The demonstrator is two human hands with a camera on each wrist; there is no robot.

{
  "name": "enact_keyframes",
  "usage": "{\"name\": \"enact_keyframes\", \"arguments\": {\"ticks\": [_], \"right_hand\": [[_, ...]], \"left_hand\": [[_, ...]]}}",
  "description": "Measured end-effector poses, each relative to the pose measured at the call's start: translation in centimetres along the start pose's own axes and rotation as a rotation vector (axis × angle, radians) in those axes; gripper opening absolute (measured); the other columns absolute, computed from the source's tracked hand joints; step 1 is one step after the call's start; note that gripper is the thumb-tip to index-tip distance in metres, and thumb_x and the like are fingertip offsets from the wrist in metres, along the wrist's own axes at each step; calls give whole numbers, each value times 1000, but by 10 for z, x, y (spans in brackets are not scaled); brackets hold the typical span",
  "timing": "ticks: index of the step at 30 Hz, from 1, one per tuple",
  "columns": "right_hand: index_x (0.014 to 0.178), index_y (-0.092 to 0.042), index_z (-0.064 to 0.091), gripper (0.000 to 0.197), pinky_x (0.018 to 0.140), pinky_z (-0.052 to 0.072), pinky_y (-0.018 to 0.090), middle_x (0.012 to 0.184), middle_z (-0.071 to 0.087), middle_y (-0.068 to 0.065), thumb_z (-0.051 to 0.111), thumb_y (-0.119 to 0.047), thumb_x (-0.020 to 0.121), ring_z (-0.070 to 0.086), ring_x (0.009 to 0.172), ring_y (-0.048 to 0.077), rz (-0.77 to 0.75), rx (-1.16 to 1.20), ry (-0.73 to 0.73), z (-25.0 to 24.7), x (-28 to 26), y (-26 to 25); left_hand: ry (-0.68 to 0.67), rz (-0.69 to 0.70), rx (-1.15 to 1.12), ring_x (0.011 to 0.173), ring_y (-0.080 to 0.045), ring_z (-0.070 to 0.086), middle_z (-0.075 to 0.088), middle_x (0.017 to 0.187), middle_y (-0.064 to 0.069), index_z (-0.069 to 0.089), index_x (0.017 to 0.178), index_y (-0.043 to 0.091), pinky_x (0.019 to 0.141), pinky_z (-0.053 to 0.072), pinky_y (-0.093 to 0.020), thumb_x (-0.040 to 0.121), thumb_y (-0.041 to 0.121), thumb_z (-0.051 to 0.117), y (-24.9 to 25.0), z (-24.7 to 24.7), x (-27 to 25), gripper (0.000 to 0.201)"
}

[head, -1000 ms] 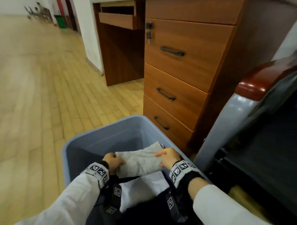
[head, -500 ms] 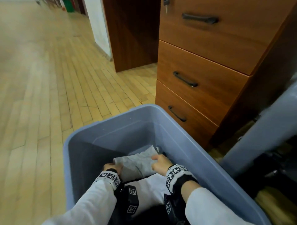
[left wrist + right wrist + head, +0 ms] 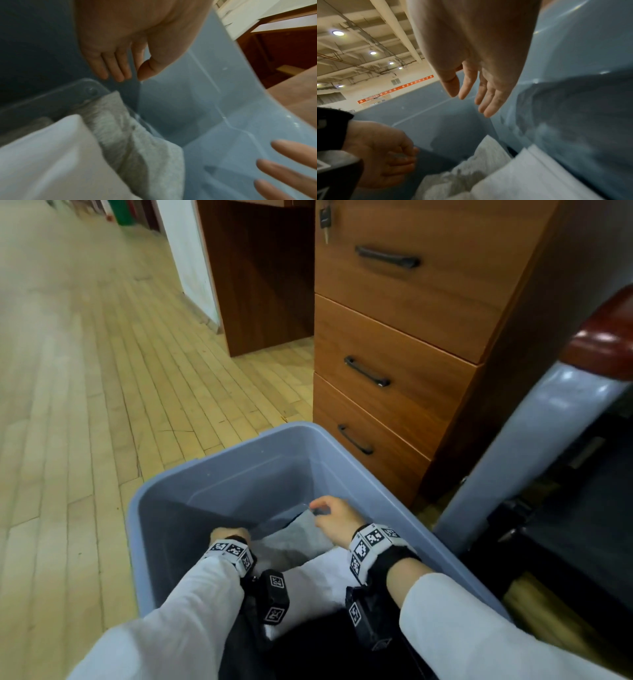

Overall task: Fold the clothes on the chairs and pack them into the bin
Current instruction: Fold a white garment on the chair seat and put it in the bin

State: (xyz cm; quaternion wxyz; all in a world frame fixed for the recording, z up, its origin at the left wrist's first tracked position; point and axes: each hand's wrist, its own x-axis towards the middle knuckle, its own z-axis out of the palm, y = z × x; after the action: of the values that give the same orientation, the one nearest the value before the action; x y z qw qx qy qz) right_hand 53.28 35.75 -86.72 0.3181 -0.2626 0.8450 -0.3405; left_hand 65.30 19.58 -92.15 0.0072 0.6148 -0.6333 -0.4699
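A folded grey garment lies in the blue-grey bin, against its far wall, partly on a folded white garment. My left hand hangs low in the bin just left of the grey garment, fingers relaxed and holding nothing. In the left wrist view the left hand hovers over the grey garment without touching it. My right hand is raised above the garment's right corner. In the right wrist view the right hand has straight, empty fingers above the grey garment.
A wooden drawer cabinet stands right behind the bin. A chair with a grey frame and a red-brown armrest is close on the right. Wood floor stretches to the left. Something dark fills the bin's near part.
Both hands lowered the grey garment into the bin and let go of it. The right hand has lifted off it; the left hand stays low beside it.
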Motion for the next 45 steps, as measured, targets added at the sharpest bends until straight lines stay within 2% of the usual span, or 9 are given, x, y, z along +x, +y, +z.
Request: {"name": "enact_keyframes", "arguments": {"ticks": [3,7,10,15,21,27,34,39,45], "right_hand": [[116,-17,63,27,90,38,20,124,62,1,51,-10,92,56,116,17,-65,42,60,-28,-22,-27],[96,-25,67,20,82,48,26,104,67,-2,51,-14,91,63,102,17,-142,55,172,-66,-62,-62],[87,-25,67,21,78,51,27,97,69,-2,50,-13,91,67,93,19,-184,95,269,-102,-108,-77],[74,-26,69,20,80,56,28,80,72,-3,59,-20,90,69,76,12,-199,151,452,-167,-196,-65],[73,-18,73,16,75,55,23,70,71,-1,63,-18,85,66,66,12,-103,204,786,-258,-327,-6],[67,-24,72,17,82,57,30,72,73,-4,64,-21,82,71,77,12,111,323,1164,-326,-472,105],[79,-19,75,16,84,56,37,81,72,-1,64,-31,79,68,83,19,449,456,1504,-345,-619,227],[85,-8,73,20,81,52,35,78,65,11,57,-20,83,66,84,32,708,417,1636,-352,-711,288],[116,-12,66,33,81,43,29,98,60,7,55,-23,87,56,88,25,887,503,1605,-363,-779,370]], "left_hand": [[96,6,-123,115,-37,55,58,123,-22,56,118,-10,87,44,-33,92,14,52,38,-10,-38,35],[60,49,-320,113,-39,55,58,123,-20,53,124,-3,96,41,-38,86,42,49,78,-16,-97,60],[-15,131,-388,108,-39,58,60,120,-19,53,124,0,88,44,-37,81,54,44,105,-12,-141,70],[-192,366,-454,73,-33,60,63,78,-16,56,70,10,78,53,-48,55,51,45,149,31,-219,45],[-518,634,-474,51,-20,60,58,68,-10,60,85,3,73,55,-39,88,22,50,179,88,-426,21],[-838,788,-204,59,-18,56,53,66,-4,57,89,8,64,50,-33,89,26,50,155,191,-593,20],[-1143,659,-90,84,-24,60,57,87,-8,54,110,5,75,53,-36,94,25,48,82,285,-706,26],[-1300,484,-193,108,-29,57,52,119,-17,41,132,1,84,49,-37,97,17,44,53,318,-754,38],[-1382,405,-356,110,-28,53,46,131,-15,49,114,9,89,49,-37,98,11,41,32,361,-795,18]]}}
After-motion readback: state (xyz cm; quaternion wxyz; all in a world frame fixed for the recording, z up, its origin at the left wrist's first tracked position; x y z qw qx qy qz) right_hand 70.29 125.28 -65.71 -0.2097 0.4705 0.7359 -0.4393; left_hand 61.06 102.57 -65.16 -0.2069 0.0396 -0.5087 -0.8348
